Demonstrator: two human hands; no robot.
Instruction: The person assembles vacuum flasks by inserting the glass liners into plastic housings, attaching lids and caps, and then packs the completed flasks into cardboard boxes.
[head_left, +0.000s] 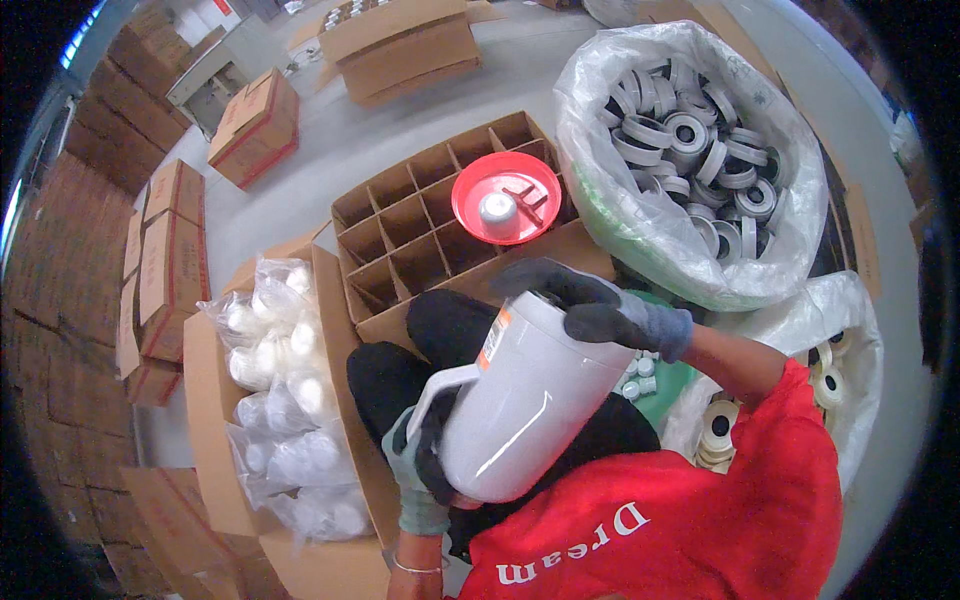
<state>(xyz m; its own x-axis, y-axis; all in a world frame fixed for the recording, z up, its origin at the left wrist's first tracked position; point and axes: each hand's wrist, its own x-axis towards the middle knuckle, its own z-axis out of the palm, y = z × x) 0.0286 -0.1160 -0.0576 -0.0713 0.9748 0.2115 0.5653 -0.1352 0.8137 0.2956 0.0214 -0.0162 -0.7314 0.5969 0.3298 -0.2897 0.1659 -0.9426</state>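
On the left, an open carton point(213, 430) of bagged white parts point(265, 362) stands on the floor, probably for easy reach. The gloved left hand point(420, 465) curls around the lower end of the white jug point(540, 405), likely bearing its weight. The jug tilts above the lap. Beyond, a red dish point(463, 195) rests on the dividers near the right edge of a partitioned carton point(580, 242), seemingly as a handy perch. The gloved right hand point(625, 312) clasps the jug's rim between thumb and fingers, apparently steadying it; some fingertips are hidden. Farther right, plastic sacks contain grey rings point(690, 135) and cream rings point(720, 425).
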